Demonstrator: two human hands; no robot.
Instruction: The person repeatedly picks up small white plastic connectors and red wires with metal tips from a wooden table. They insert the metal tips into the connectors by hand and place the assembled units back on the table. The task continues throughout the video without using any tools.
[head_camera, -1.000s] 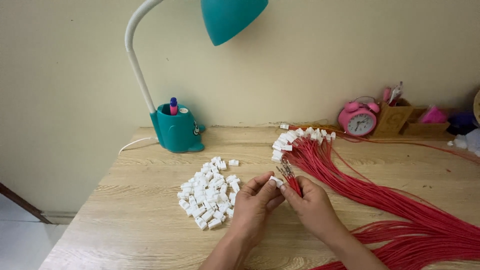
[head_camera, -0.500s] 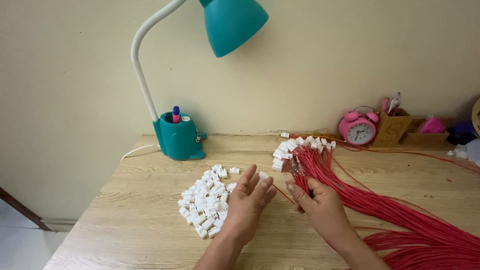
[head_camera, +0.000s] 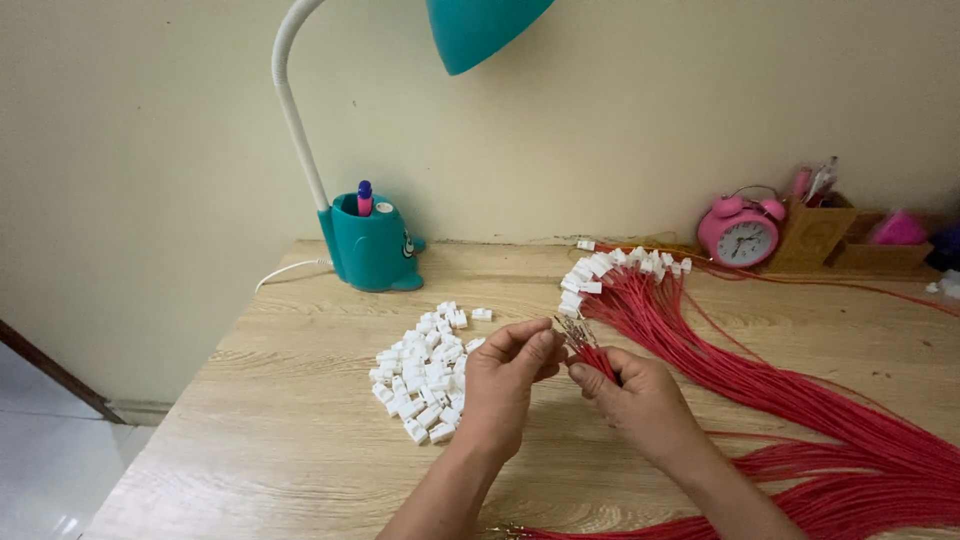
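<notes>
The right hand (head_camera: 640, 395) is pinching a small bunch of red wires (head_camera: 600, 358) in a closed grip, their long axis slanting up and to the left so the bare metal tips (head_camera: 572, 330) are pointing toward the left hand (head_camera: 505, 385). The left hand is lying just beside those tips, nearer to them than to the pile of white connectors (head_camera: 425, 375) on the table (head_camera: 270, 420) at its left. Its fingers are curling shut, but whether they are holding a connector I cannot tell.

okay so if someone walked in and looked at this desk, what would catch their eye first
Probably the big sheaf of red wires fanning across the right of the desk, some tipped with white connectors. Mid-desk, the right hand pinches a few wire ends, the left hand meeting it beside a pile of loose white connectors. A teal lamp stands behind.
</notes>
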